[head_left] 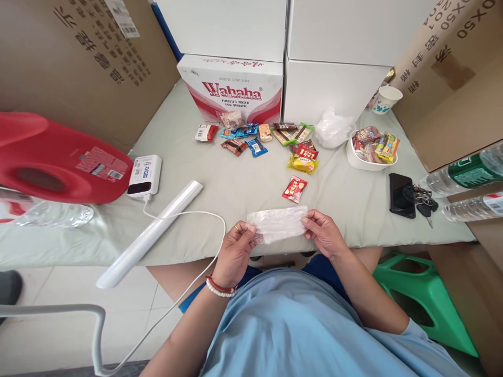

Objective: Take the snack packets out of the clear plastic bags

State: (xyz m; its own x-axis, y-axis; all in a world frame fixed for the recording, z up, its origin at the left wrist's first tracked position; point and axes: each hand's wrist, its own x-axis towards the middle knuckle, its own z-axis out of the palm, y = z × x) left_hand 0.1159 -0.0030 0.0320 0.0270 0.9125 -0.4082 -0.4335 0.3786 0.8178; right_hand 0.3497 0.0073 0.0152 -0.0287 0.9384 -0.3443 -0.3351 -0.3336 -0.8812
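Observation:
A flat, translucent white strip of thin plastic, seemingly a folded plastic bag (279, 224), is stretched level between my hands at the table's front edge. My left hand (237, 250) pinches its left end between thumb and fingers. At the opposite end, my right hand (325, 233) grips the corner the same way. Just beyond the plastic lies a red snack packet (294, 189). Farther back are a yellow packet (303, 165), several blue wrapped snacks (257, 147) and green-edged bars (293, 135). A crumpled white plastic bag (334, 128) sits behind them to the right.
A white bowl (369, 163) of snacks, a paper cup (386, 99), a phone (401, 195), keys (424, 201) and bottles stand right. Leftward are a lamp tube (151, 233), its cable, a white device (145, 175) and a red jug (58, 162). Boxes (236, 89) line the back.

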